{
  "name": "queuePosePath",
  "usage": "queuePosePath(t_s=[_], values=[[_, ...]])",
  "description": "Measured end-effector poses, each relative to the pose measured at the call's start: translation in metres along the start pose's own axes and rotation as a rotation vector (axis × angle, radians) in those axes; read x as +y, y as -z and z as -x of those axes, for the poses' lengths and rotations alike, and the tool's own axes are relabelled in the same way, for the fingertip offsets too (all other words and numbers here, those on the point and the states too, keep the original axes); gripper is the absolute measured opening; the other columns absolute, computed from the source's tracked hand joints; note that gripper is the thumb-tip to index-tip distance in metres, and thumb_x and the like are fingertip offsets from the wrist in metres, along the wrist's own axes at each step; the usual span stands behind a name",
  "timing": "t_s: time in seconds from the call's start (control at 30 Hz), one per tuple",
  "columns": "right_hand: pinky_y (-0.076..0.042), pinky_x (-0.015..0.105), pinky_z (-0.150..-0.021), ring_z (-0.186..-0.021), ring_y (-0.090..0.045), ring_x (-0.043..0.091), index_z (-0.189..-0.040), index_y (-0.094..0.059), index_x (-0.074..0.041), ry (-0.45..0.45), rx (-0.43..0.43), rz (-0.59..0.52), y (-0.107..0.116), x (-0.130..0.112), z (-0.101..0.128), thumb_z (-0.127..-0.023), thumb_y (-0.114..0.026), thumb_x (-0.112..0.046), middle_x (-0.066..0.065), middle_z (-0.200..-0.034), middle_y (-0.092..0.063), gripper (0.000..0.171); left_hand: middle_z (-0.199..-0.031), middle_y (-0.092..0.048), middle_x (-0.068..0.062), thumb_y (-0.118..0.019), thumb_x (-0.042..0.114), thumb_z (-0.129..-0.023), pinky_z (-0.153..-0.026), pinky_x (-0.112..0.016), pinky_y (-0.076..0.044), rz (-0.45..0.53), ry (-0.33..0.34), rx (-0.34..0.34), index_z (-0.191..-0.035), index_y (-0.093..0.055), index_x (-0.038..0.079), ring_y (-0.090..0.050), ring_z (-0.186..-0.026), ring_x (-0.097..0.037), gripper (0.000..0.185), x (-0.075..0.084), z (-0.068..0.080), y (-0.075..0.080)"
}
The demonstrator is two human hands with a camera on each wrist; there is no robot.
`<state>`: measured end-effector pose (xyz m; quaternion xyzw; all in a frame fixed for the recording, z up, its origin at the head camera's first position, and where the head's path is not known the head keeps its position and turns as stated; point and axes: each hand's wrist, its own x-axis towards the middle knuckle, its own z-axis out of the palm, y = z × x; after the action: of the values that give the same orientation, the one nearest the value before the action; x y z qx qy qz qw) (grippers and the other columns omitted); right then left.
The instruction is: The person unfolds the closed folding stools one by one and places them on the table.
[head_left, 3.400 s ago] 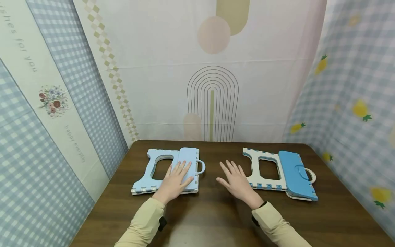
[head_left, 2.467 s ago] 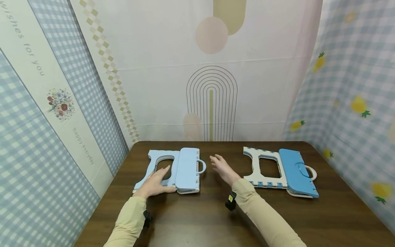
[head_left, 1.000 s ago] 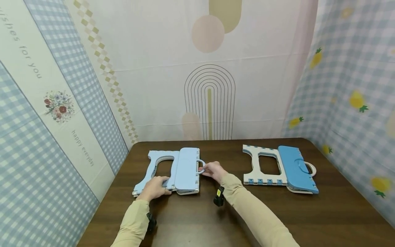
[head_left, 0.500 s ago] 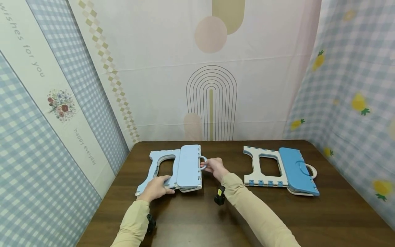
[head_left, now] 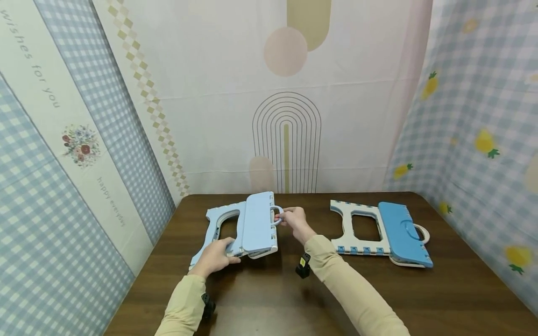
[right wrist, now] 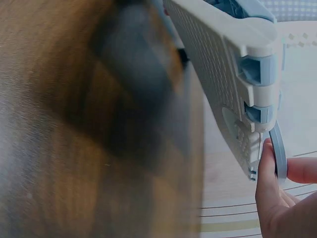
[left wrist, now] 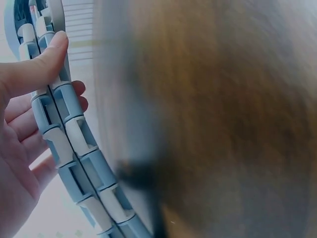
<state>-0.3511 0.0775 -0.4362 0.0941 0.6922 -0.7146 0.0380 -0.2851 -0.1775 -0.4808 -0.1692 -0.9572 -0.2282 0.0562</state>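
Open brown tabletop point(head_left: 269, 298) in front; darker folded stool point(head_left: 380, 233) flat at the right, cloth walls point(head_left: 84, 154) close around.

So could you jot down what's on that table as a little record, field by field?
surface: dark wooden table
left hand: grips the leg end of the pale blue folded stool, thumb on its ribbed edge
right hand: pinches the stool's ring handle
pale blue stool: handle side tilted up off the table
second stool: darker blue folded stool with white legs, lying flat to the right, untouched
backdrop: patterned cloth hung on three sides
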Motion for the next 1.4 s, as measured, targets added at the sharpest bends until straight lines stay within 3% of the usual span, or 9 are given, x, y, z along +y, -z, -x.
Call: queuePosePath(t_s=[0.2, 0.63, 1.0, 1.4], values=[[-0.058, 0.035, -0.086, -0.079, -0.071, 0.017, -0.124, -0.054, 0.015, 0.016, -0.044, -0.034, 0.01, -0.018, -0.001, -0.09, -0.059, 0.005, 0.022, -0.095, -0.07, 0.036, -0.069, -0.053, 0.005, -0.086, 0.029, -0.07, -0.061, -0.029, -0.038, -0.008, -0.012, -0.001, -0.101, -0.065, 0.011, -0.044, -0.063, -0.012, 0.042, 0.012, -0.007, 0.004], [-0.06, 0.024, -0.072, -0.073, -0.072, 0.013, -0.128, -0.05, 0.017, -0.02, -0.115, -0.205, 0.03, -0.039, 0.004, -0.088, -0.059, 0.009, 0.005, -0.075, -0.072, 0.041, -0.075, -0.061, 0.003, -0.085, 0.025, -0.072, -0.061, -0.027, -0.041, 0.065, -0.015, -0.024, -0.105, -0.065, 0.008, -0.049, -0.065, -0.011, 0.041, 0.037, -0.006, 0.005], [-0.059, 0.022, -0.069, -0.076, -0.074, 0.013, -0.132, -0.049, 0.012, -0.013, -0.152, -0.315, 0.035, -0.056, 0.013, -0.089, -0.061, 0.006, 0.008, -0.084, -0.076, 0.044, -0.08, -0.063, 0.004, -0.085, 0.027, -0.073, -0.063, -0.027, -0.043, 0.131, -0.017, -0.008, -0.103, -0.066, 0.011, -0.051, -0.069, -0.01, 0.039, 0.046, -0.006, 0.007], [-0.059, 0.023, -0.076, -0.081, -0.074, 0.014, -0.133, -0.048, 0.012, 0.042, -0.246, -0.48, 0.037, -0.075, 0.027, -0.092, -0.058, 0.005, 0.007, -0.084, -0.076, 0.043, -0.094, -0.072, -0.003, -0.084, 0.023, -0.074, -0.067, -0.024, -0.046, 0.301, -0.058, 0.039, -0.109, -0.067, 0.008, -0.058, -0.077, -0.011, 0.041, 0.055, -0.007, 0.006]])
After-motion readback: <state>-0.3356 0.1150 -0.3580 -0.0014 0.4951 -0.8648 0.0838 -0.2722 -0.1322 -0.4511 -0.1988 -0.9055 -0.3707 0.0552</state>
